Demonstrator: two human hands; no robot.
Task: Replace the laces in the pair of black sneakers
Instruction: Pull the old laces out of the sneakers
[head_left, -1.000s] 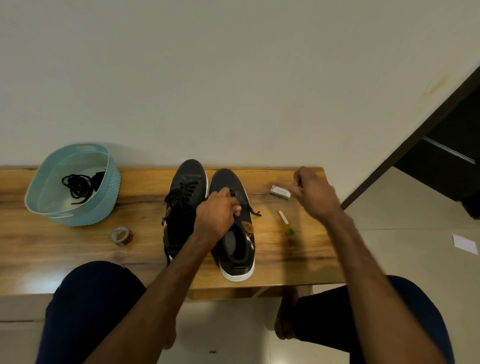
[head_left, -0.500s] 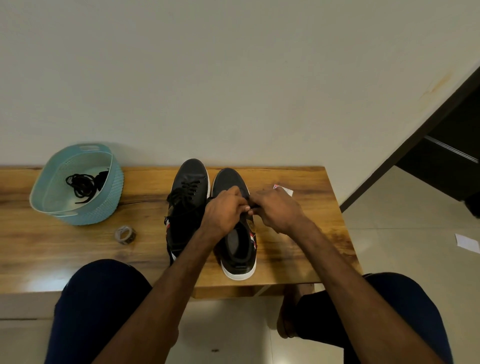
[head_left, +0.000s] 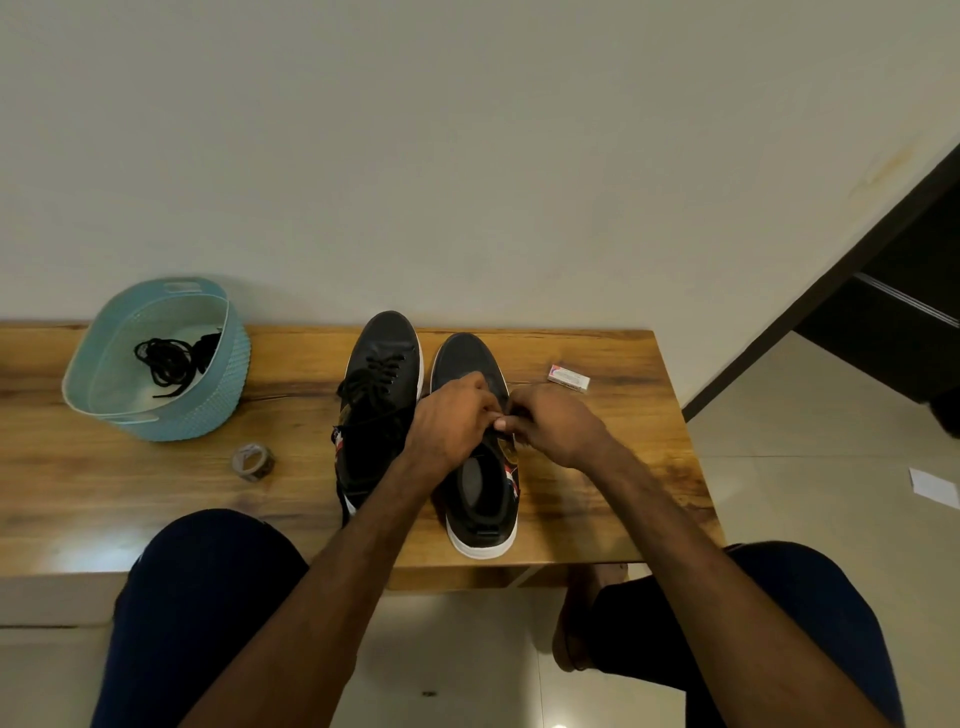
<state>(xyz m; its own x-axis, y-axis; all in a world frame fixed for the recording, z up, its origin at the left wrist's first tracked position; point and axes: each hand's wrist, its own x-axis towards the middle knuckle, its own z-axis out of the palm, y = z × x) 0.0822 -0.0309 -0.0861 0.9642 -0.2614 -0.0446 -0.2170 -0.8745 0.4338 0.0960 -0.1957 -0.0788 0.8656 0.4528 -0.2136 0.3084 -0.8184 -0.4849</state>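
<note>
Two black sneakers with white soles stand side by side on the wooden bench (head_left: 156, 483), toes toward the wall. The left sneaker (head_left: 382, 364) carries a black lace. Over the tongue of the right sneaker (head_left: 480, 499) my left hand (head_left: 452, 421) and my right hand (head_left: 556, 423) meet, fingertips pinched together on the black lace there. The lace itself is mostly hidden under my fingers.
A light blue basket (head_left: 208, 410) at the left holds a bundle of black laces (head_left: 166, 358). A roll of tape (head_left: 253, 461) lies in front of it. A small white box (head_left: 569, 378) sits right of the shoes. My knees are below the bench's front edge.
My right hand has come in from the right side of the bench to the right sneaker and now pinches the lace beside my left hand, which stayed put.
</note>
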